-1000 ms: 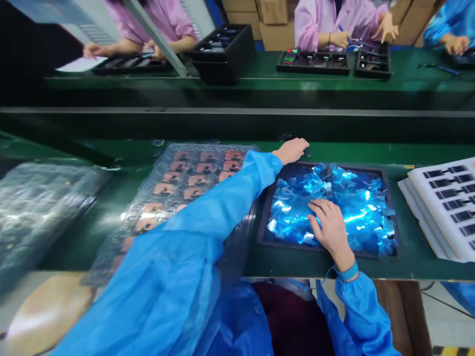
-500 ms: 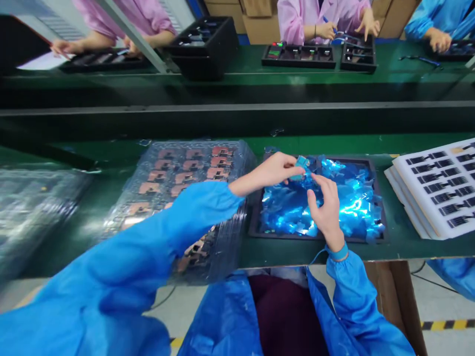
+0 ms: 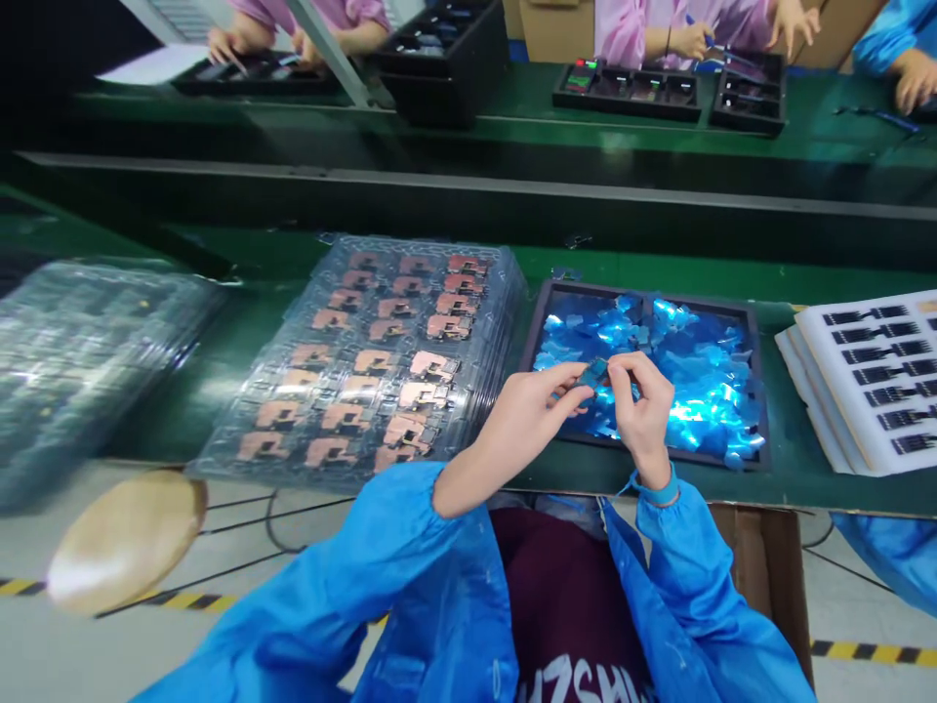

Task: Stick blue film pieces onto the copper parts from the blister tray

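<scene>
Small blue part (image 3: 594, 371), possibly film-covered, is pinched between both hands just above the tray; its exact kind is too small to tell. Left hand (image 3: 523, 415) holds it in a narrow grip between thumb and fingertips, and right hand (image 3: 644, 405) closes narrowly on the other end, so the grip is two-handed and tight on the piece. It looks light and fairly stiff, probably slippery on its glossy face and possibly fragile at the edges. Best hold is likely by the ends or side edges with fingertips, as here.

Directly under the grip is a black tray (image 3: 651, 291) on the green table (image 3: 659, 266), heaped with loose shiny blue film pieces (image 3: 688, 337). Left of the grip is a stack of clear blister trays (image 3: 366, 361) holding rows of copper-coloured parts. Right of the grip, beyond the tray, are stacked white foam sheets (image 3: 871, 381) with rows of black strip parts. A blue wrist strap (image 3: 657, 493) circles the right wrist. Well ahead of the grip, across the line, a co-worker in a pink coat (image 3: 630, 29) works over black trays (image 3: 626, 98).

Only readable writing: cut-off white lettering on the maroon shirt (image 3: 571, 625) below the grip, roughly "ZSHU", uncertain. No label legible on the part.
</scene>
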`<state>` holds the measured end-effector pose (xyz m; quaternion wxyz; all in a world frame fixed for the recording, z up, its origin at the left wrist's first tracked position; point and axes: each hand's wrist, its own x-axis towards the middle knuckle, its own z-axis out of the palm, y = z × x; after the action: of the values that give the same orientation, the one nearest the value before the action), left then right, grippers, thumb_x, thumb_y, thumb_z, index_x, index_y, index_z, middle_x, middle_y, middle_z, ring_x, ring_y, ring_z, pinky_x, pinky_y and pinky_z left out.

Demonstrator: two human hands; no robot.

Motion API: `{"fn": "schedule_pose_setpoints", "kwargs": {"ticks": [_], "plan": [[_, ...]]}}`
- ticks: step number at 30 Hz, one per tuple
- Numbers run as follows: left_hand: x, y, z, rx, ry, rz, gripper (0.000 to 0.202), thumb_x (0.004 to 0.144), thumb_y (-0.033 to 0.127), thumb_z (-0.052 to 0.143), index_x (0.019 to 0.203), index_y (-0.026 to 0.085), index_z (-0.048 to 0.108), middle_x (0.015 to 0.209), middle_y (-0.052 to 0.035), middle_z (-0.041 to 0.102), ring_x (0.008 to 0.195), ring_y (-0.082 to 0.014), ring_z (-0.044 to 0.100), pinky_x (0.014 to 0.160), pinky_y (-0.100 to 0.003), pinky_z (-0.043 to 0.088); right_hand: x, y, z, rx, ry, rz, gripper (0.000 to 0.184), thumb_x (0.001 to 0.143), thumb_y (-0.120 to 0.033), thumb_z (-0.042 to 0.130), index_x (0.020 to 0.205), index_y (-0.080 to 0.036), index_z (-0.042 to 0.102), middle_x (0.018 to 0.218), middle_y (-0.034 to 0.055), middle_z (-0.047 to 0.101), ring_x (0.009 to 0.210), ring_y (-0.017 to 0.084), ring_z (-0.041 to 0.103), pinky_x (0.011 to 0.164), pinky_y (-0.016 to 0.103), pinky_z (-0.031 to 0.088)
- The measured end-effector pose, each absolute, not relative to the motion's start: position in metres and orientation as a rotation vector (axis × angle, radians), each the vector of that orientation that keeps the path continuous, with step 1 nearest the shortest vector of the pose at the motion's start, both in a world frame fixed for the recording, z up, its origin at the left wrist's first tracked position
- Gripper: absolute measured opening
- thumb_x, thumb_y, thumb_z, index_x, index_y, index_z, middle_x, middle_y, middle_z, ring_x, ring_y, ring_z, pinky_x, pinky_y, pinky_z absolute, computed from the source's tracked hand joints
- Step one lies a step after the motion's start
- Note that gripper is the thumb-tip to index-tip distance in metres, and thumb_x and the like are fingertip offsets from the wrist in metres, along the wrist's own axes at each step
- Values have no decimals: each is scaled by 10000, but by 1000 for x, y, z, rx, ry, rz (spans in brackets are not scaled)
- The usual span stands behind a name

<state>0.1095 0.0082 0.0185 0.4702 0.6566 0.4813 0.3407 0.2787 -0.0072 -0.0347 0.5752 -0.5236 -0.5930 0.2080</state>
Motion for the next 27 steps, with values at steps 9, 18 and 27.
{"fn": "schedule_pose_setpoints", "kwargs": {"ticks": [9,18,27], "plan": [[109,-21,8,1187,1170,960,350,881,415,860,1166,212,853,1076,-68,844,881,-278,822,860,-406,711,279,-22,-24,-1266,-1590,105,120,1047,-265,694,1102,-277,800,1015,72,754,973,244,699,858,423,595],[107,-20,-2,770,964,904,374,868,384,895,1189,198,852,1197,-89,817,937,-227,794,768,-329,716,286,-28,-32,-1190,-1762,-100,150,1009,-153,677,1046,-280,748,965,58,763,925,237,704,833,415,603],[101,-6,-17,523,948,994,265,926,338,829,1143,189,801,1326,-114,778,932,-203,806,796,-275,667,282,-40,-34,-1072,-1894,-100,214,977,-92,629,1042,-286,691,967,35,782,924,215,749,841,392,630]]}}
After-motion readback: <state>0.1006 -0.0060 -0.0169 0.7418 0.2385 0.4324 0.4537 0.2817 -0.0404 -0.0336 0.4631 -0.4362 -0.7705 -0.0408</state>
